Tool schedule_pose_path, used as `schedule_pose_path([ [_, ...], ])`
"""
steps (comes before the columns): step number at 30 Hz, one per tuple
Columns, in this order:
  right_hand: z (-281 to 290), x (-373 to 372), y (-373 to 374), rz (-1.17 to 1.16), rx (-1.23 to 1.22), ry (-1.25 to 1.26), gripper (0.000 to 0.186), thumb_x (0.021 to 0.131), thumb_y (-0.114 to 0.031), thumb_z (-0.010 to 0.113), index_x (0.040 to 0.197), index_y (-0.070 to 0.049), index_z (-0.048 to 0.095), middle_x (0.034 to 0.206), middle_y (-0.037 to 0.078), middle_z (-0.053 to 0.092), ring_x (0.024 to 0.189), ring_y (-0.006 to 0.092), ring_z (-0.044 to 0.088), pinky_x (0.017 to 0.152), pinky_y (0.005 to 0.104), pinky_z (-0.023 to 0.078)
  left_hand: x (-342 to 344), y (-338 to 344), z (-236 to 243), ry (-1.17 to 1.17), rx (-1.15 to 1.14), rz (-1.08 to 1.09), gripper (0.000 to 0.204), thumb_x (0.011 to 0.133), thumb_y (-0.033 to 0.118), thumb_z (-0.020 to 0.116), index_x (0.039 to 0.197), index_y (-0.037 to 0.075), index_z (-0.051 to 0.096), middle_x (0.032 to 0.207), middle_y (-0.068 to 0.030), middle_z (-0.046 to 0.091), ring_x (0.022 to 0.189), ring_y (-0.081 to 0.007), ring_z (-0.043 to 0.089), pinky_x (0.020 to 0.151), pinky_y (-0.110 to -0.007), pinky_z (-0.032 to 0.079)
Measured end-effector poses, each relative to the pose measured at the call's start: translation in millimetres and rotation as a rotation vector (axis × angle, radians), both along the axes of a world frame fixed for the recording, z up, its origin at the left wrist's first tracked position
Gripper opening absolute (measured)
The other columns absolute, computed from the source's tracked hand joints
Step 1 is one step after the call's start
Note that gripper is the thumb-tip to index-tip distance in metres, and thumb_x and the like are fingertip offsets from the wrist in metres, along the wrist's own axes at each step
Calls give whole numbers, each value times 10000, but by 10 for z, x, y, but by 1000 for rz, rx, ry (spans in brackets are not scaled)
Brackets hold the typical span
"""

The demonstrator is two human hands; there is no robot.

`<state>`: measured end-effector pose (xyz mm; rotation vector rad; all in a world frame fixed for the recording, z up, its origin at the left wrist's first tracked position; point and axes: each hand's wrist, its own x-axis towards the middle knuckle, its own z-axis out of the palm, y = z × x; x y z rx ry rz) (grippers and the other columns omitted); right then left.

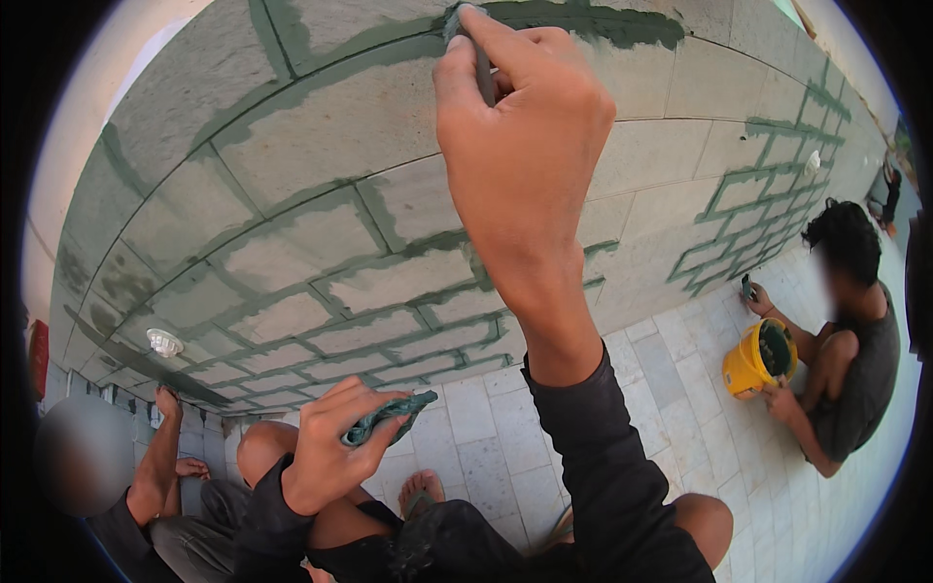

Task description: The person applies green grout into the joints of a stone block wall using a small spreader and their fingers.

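Note:
My right hand (530, 126) is raised to the wall (301, 243), its fingers closed round a thin dark scraper (484, 76). The fingertips are at a joint line coated with wet dark green grout (622, 24). Most of the tool is hidden by the fingers. Lower down and to the left, my left hand (335, 442) grips a crumpled green piece smeared with grout (389, 418); whether it is cloth or plastic I cannot tell. It is held in front of the wall, above my knees. Green grout lines many of the joints between the pale blocks.
At right a crouching person (860, 360) holds a yellow bucket (743, 364) of green grout and reaches to the wall. Another person (165, 486) sits close at my left, a hand at the wall's base. A round white fitting (164, 342) projects from the wall above pale floor tiles (486, 428).

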<state>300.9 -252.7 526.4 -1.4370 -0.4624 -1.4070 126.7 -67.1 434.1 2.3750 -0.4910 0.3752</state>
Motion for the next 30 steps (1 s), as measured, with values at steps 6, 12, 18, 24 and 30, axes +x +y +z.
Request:
schedule_pose_path([
  [6,-153,149,-13,-284,-127,-81,221,930,-65,734,1129,-1,804,814,136,649,656,264,613,614,371,477,22,2,19,19,17,-15,236,754,-78,818,984,-66,771,811,-161,729,692,-266,640,665,-336,510],
  [12,-5,-23,-245,-163,-47,58,224,945,-34,667,1133,80,709,942,205,593,742,382,662,643,459,525,-9,5,24,4,-12,-25,240,755,-79,817,991,-62,776,825,-169,735,694,-263,640,665,-335,512],
  [18,175,203,258,-319,57,-60,131,901,-75,678,870,47,714,583,134,542,564,184,570,562,378,442,-7,-8,-2,26,-7,0,246,760,-77,816,1002,-61,779,829,-168,739,699,-253,644,668,-334,512],
  [24,64,-19,-102,5,-33,-79,193,917,-34,623,772,93,640,643,205,573,631,314,575,599,438,453,7,-30,-3,25,41,6,234,757,-84,814,987,-68,774,820,-158,743,713,-263,657,685,-335,515],
  [30,259,235,-1339,-33,380,327,273,942,-197,723,1040,41,816,715,70,698,545,101,604,525,261,484,-5,-10,8,41,-21,-3,216,763,-91,800,976,-81,769,865,-180,767,730,-268,675,714,-343,527],
])
